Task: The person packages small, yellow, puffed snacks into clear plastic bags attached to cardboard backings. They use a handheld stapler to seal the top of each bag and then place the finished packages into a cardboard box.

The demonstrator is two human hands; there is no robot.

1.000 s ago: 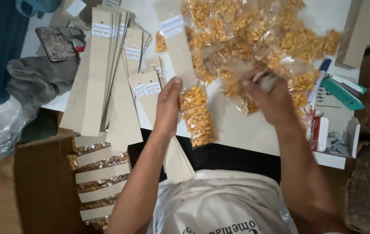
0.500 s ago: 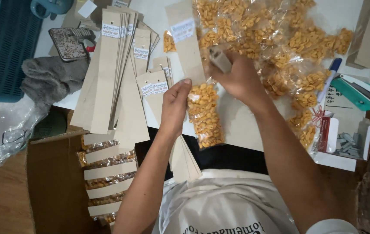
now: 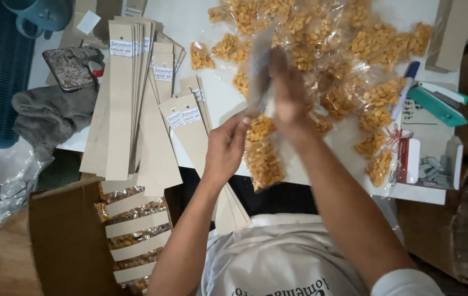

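While both hands meet over the white table (image 3: pixel 206 22), the left hand (image 3: pixel 224 149) has its fingers curled narrow, the fingertips (image 3: pixel 240 127) pinching the upper left edge of a clear snack packet (image 3: pixel 261 156) filled with orange-yellow pieces. That packet lies just below and to the right of those fingertips, its lower end reaching the near table edge. The right hand (image 3: pixel 287 93) is raised above the packet's top with fingers held straight and close together; a motion-blurred pale card strip (image 3: pixel 259 68) stands against them on the left, and whether the fingers clamp it cannot be told. Behind the right hand spreads a heap of like packets (image 3: pixel 349 49). Left of the left hand lies a fan of long card strips (image 3: pixel 135 104) bearing small labels. Below the table edge, an open cardboard box (image 3: pixel 64 241) holds finished strips with packets. A grey cloth (image 3: pixel 47 112) rests at the far left, a stapler (image 3: pixel 436 104) and a marker pen (image 3: pixel 406 87) at the right.
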